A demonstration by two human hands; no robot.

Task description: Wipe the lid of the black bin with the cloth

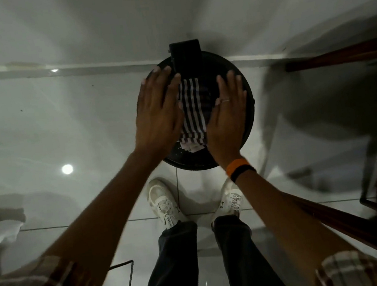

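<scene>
Glossy pale floor tiles [38, 128] meet a white wall [120, 20] at a skirting line; the round black bin [249, 111] stands on the floor against that wall, directly ahead of the person's white shoes [164, 205]. Its lid [178, 162] is closed, with a black hinge block [186, 55] at the far edge. A striped cloth [192, 111] lies bunched on the middle of the lid. Left hand [157, 113] and right hand [226, 119] rest flat on either side of the cloth, fingers spread and extended, each grip apart and clamped on nothing. The right wrist carries an orange and black band [239, 168]. Dark wooden furniture [338, 55] stands to the right.
</scene>
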